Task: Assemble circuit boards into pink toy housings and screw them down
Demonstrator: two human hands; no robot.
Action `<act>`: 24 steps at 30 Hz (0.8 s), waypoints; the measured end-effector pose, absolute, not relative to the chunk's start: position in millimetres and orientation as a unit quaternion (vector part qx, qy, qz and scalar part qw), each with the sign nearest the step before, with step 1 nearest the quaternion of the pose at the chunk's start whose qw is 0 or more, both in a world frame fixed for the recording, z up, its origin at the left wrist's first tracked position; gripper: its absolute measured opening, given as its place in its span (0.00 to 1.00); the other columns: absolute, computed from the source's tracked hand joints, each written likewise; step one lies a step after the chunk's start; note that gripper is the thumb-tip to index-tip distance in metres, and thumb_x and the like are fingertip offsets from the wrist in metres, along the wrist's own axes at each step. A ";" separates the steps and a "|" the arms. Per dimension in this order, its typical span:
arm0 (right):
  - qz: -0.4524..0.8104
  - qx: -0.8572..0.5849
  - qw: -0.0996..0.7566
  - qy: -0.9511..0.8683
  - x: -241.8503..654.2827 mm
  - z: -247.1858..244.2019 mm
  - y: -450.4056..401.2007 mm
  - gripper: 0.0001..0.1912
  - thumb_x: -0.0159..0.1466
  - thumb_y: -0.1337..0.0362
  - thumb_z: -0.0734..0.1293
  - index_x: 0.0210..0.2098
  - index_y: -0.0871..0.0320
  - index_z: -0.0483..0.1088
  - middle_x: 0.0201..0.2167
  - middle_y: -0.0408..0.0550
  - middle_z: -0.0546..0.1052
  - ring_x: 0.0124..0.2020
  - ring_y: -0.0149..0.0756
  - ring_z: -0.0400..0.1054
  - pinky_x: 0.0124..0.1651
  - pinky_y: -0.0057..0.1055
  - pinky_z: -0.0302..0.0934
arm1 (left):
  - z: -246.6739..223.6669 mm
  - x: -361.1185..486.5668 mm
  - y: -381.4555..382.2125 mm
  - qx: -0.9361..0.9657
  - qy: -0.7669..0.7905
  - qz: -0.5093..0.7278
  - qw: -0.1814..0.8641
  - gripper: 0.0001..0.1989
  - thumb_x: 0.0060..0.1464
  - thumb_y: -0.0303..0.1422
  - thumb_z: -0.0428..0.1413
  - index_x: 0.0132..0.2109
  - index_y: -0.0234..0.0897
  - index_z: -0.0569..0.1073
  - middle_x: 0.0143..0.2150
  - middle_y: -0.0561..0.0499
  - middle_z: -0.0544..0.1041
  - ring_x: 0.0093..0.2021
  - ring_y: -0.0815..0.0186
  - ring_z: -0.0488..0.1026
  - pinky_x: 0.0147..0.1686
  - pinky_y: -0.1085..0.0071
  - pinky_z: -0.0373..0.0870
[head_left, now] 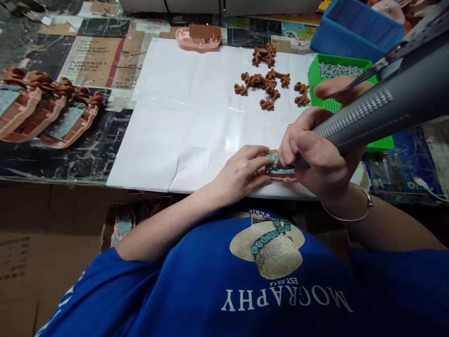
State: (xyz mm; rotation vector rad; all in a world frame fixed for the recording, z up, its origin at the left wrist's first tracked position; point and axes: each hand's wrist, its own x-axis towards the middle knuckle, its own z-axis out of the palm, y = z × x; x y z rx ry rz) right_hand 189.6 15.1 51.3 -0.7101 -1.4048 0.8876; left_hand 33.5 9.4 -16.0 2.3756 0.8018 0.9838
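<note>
My left hand presses its fingers on the left end of a pinkish plastic shell at the front edge of the white board. Inside the shell lies a pale green circuit board, partly covered by my fingers. Wrapped in my right hand is a grey electric screwdriver, slanting down from the upper right. Its tip points at the circuit board beside my left fingertips; whether it sits on a screw, I cannot tell.
Brown bone-shaped plastic parts lie farther back. A green tray of screws stands at right, before a blue bin. Several filled shells sit at left. Another shell rests at the back.
</note>
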 end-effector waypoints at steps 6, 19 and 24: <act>0.391 -0.335 0.589 -0.623 194.8 48.0 13.8 0.14 0.59 0.53 0.73 0.42 0.45 0.67 0.28 0.41 0.67 0.20 0.35 0.59 0.23 0.37 0.58 | -13.4 34.3 8.2 0.858 0.301 0.344 0.235 0.10 0.63 0.33 0.58 0.51 0.35 0.74 0.53 0.42 0.74 0.54 0.60 0.72 0.50 0.61 0.74; 0.358 -0.320 0.606 -0.634 193.3 47.6 17.9 0.16 0.58 0.56 0.73 0.45 0.38 0.69 0.21 0.38 0.62 0.17 0.36 0.56 0.18 0.37 0.55 | -15.8 33.8 9.0 0.856 0.294 0.354 0.236 0.11 0.63 0.33 0.58 0.51 0.35 0.74 0.54 0.41 0.74 0.54 0.58 0.72 0.50 0.59 0.76; 0.357 -0.338 0.603 -0.629 191.9 48.2 17.4 0.17 0.56 0.54 0.73 0.44 0.37 0.68 0.24 0.39 0.66 0.18 0.37 0.58 0.19 0.39 0.57 | -13.7 33.4 8.8 0.859 0.296 0.345 0.234 0.10 0.63 0.32 0.58 0.51 0.36 0.74 0.54 0.42 0.74 0.54 0.59 0.72 0.50 0.60 0.75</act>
